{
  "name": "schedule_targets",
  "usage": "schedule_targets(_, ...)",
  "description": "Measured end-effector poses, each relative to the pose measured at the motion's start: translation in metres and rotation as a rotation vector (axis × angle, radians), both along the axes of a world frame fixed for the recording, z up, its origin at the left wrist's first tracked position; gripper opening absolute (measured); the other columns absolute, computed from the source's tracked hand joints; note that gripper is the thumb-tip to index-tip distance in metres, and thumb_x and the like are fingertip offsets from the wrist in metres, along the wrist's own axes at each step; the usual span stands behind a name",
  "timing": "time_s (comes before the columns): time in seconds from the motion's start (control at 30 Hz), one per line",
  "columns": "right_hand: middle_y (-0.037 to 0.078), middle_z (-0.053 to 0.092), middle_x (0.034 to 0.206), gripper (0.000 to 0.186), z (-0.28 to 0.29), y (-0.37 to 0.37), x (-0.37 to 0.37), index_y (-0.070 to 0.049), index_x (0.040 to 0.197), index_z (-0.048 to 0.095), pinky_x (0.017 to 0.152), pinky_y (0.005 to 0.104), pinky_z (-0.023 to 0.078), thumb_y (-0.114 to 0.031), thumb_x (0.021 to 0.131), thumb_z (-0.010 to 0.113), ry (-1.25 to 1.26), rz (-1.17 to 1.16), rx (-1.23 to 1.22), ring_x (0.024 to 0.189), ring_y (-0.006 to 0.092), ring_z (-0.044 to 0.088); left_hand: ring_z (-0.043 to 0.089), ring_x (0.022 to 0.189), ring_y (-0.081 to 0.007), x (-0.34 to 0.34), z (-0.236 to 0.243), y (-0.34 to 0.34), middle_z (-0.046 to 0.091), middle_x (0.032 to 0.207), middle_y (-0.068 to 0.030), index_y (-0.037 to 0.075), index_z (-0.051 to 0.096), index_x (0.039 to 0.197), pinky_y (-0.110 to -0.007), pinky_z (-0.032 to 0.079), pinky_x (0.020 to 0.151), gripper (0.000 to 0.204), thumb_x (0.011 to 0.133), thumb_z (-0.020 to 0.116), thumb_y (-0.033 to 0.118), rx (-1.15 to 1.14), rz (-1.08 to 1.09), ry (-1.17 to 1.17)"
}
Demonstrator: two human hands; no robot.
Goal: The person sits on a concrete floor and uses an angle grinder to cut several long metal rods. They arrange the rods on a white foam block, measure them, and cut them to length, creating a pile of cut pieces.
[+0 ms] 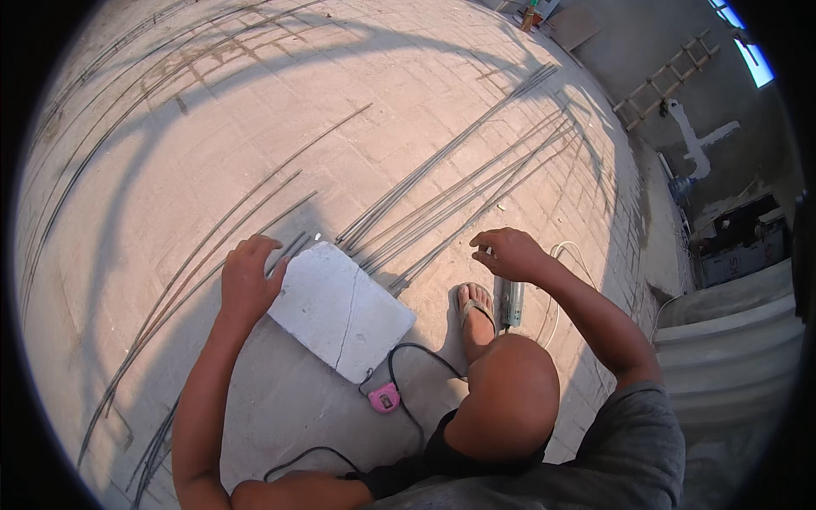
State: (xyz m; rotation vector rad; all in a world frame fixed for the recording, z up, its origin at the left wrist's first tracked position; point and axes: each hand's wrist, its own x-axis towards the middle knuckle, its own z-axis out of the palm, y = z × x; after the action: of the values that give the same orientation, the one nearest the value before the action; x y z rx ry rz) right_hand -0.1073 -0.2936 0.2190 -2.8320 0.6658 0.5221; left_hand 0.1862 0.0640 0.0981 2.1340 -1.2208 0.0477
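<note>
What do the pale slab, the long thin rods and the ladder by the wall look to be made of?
The slab looks like matte whitish concrete or stone, hedged: it is thick and chalky, with a dark crack running across it. The rods look like dull grey steel bars, thin and slightly bowed, lying on the paved floor. The ladder seems rough, unpainted wood, with pale uneven rungs.
</note>
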Motion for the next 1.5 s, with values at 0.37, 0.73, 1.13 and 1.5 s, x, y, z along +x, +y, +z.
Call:
schedule_targets(0.37,0.021,0.077,0.102,0.033,-0.111,-0.301,0.001,-0.002,0.118,0.073,0.085,0.0470,0.057,-0.029,0.100,0.065,-0.309,-0.271,0.152,0.094,0.0383,0.074,0.062,0.122,-0.0346,-0.044,0.010,-0.295,0.065,0.130,-0.0140,0.005,0.068,0.122,-0.045,0.051,0.102,0.036,0.089,0.079,0.017,0.239,-0.244,0.091)
schedule_targets(0.73,0.018,0.077,0.107,0.028,-0.131,-0.423,0.028,-0.001,0.118,0.074,0.083,0.0438,0.058,-0.021,0.100,0.069,-0.291,-0.228,0.266,0.093,0.0341,0.075,0.027,0.160,-0.0315,-0.023,-0.116,-0.616,0.034,0.171,-0.0123,0.006,0.041,0.161,-0.052,0.023,0.131,0.062,0.109,0.055,0.038,0.386,-0.150,-0.067)
schedule_targets(1.13,0.011,0.074,0.094,0.029,-0.188,-0.578,0.140,0.000,0.117,0.073,0.083,0.0411,0.056,-0.025,0.106,0.061,-0.410,-0.285,-0.123,0.091,0.0302,0.071,0.016,0.163,-0.0273,-0.025,-0.141,-0.636,0.022,0.175,-0.0052,0.023,0.035,0.166,-0.057,0.013,0.134,0.056,0.114,0.039,0.044,0.611,-0.093,-0.120)
schedule_targets(1.5,-0.006,0.042,0.069,0.029,-0.169,-0.635,0.188,-0.004,0.096,0.071,0.052,0.0279,0.030,-0.027,0.106,0.054,-0.166,-0.716,0.734,0.060,0.0074,0.034,0.012,0.164,-0.0300,-0.026,-0.141,-0.634,0.019,0.176,-0.0076,0.023,0.035,0.166,-0.061,0.010,0.132,0.058,0.112,0.044,0.042,0.657,-0.103,-0.096)
